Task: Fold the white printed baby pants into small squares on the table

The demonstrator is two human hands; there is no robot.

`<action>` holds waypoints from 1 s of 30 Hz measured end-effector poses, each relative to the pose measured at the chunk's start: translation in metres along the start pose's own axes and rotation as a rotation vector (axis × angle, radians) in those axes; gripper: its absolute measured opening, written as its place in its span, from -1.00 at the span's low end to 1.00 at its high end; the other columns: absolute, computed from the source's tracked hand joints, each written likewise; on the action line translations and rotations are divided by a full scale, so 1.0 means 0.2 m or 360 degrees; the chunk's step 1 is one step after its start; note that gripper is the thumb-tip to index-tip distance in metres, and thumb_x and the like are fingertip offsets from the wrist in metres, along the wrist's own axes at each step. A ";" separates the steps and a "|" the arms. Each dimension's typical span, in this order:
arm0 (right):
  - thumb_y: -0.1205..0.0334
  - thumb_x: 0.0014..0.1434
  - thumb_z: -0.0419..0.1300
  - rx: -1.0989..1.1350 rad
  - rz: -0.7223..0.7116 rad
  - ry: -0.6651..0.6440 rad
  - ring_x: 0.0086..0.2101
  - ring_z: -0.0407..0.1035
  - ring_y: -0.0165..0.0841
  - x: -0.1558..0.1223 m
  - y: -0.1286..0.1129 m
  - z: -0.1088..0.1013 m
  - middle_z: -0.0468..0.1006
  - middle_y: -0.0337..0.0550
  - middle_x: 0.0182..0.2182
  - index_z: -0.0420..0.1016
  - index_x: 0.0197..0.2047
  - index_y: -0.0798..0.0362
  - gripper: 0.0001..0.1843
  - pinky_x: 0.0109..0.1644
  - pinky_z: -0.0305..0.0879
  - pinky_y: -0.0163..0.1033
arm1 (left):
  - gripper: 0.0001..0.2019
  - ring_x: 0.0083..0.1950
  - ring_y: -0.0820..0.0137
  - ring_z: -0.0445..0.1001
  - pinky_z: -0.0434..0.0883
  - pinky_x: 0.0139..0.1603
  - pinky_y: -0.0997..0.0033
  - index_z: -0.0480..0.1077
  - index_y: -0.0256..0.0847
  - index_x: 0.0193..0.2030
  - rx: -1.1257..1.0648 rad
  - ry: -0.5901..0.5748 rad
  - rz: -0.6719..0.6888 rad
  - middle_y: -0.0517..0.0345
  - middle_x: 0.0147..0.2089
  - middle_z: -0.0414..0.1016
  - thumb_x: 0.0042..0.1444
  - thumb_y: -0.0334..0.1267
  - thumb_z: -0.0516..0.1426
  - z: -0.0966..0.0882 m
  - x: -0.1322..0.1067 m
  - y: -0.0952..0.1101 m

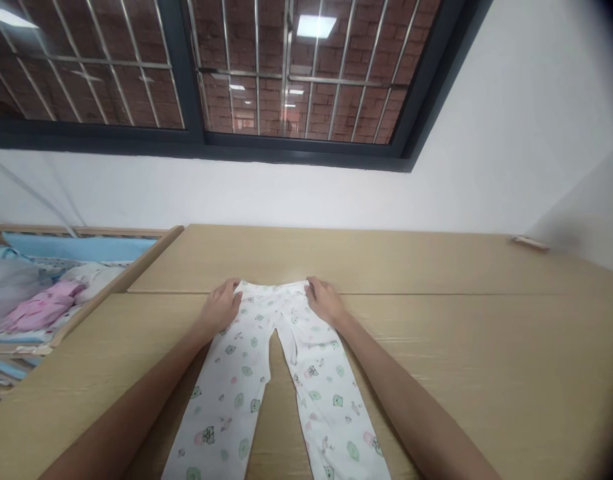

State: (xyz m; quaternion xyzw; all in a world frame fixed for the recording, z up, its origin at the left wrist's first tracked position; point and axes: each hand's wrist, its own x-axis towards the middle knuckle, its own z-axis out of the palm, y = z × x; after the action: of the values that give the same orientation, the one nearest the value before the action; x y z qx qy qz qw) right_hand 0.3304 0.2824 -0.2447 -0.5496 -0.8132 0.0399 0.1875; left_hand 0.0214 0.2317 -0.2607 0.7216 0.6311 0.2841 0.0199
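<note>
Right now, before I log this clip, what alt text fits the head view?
The left hand and the right hand rest on the waistband of white baby trousers with a small green animal print, spread flat on a light wooden table. To the left, a wooden crib holds a pink garment.

1. Across the top of the frame, a dark-framed window (pixel 196 137) with metal bars (pixel 259 73) looks onto a red brick wall (pixel 236 40).
2. Ceiling lights (pixel 316 25) show as bright reflections in the glass.
3. Below it runs a white wall (pixel 306 193), meeting a second wall (pixel 581 207) at the right.
4. A light wood-grain table (pixel 486 347) fills the lower frame, with a seam (pixel 436 294) across it and a small tan object (pixel 529 243) at its far right edge.
5. At the left stands a wooden cot (pixel 136 267) holding blue padding (pixel 76 248) and pink cloth (pixel 41 307).
</note>
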 end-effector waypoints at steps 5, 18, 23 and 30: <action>0.22 0.46 -0.07 -0.0028 -0.0014 0.0014 -0.01 0.46 -0.23 0.01 0.00 0.00 0.59 -0.01 -0.05 0.38 0.07 0.08 -0.73 0.02 0.18 -0.24 | -0.66 0.27 0.00 0.33 0.22 0.27 -0.14 0.27 -0.32 0.16 0.0016 0.0127 0.0197 -0.32 0.20 0.40 0.35 -0.24 -0.09 -0.12 -0.05 0.27; 0.23 0.46 -0.06 -0.0029 -0.0064 0.0017 -0.08 0.46 -0.22 0.00 0.00 -0.02 0.60 0.01 -0.12 0.39 -0.08 0.08 -0.77 -0.04 0.14 -0.24 | -0.35 -0.38 0.04 0.57 0.40 -0.43 0.09 0.51 -0.29 -0.12 0.0266 -0.1424 0.1137 -0.23 -0.25 0.60 0.31 0.25 -0.14 -0.01 -0.60 1.40; 0.23 0.44 -0.04 0.0033 -0.0060 0.0035 -0.07 0.45 -0.21 0.00 0.00 -0.03 0.59 0.03 -0.11 0.40 -0.09 0.08 -0.79 0.00 0.13 -0.23 | -0.47 -0.36 -0.02 0.59 0.41 -0.42 0.05 0.54 -0.31 -0.18 0.0263 -0.1488 0.1080 -0.27 -0.25 0.61 0.22 0.12 -0.05 0.00 -0.58 1.42; 0.26 0.41 -0.01 0.0164 -0.0081 0.0061 -0.07 0.43 -0.19 -0.01 0.01 -0.04 0.58 0.05 -0.12 0.43 -0.13 0.09 -0.80 0.05 0.15 -0.21 | -0.72 -0.45 0.06 0.54 0.30 -0.52 0.17 0.51 -0.15 -0.45 0.0078 -0.1421 0.1023 -0.21 -0.48 0.55 0.03 -0.03 0.10 -0.05 -0.61 1.39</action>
State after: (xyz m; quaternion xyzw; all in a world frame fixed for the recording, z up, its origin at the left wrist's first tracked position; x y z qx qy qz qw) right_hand 0.3349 0.2805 -0.2388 -0.5190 -0.8200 0.0664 0.2320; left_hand 0.2614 0.0593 -0.1923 0.9287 0.3154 -0.0726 0.1812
